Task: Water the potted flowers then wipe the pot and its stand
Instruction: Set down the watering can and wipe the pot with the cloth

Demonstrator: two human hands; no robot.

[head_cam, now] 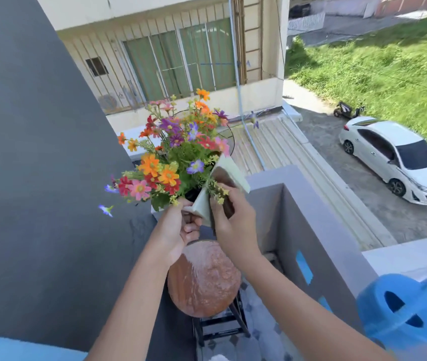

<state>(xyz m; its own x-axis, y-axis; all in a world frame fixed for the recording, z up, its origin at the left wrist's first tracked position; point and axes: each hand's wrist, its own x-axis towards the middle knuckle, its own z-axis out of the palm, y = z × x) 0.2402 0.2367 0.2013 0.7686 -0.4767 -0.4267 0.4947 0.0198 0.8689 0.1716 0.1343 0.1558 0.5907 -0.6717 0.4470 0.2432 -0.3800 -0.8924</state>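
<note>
Location: an upper-floor balcony in full daylight. A dark grey wall (37,152) runs along the left; a grey parapet (309,204) with blue-lit openings closes the right side. The floor below shows a pale patterned tile (262,332). Beyond the parapet: a cream building with barred windows (181,61), a corrugated roof (267,142), a concrete lane and a grass verge (376,66).

Count, on the balcony: one bunch of mixed flowers (170,155) (orange, pink, red, purple) in one dark-rimmed container held at parapet height; one round terracotta pot (203,280) directly beneath, seated on one black metal stand (223,321); one blue watering can (400,308) at lower right, blurred, apparently on the parapet top. Outside: one white car (395,157) and one parked scooter (348,110).

Hands: two. The left hand (178,227) is curled round the base of the flower container and pinches a corner of the pale cloth (230,173). The right hand (233,217) grips the same cloth against the container's side. The cloth stands up beside the blooms, touching the foliage.
</note>
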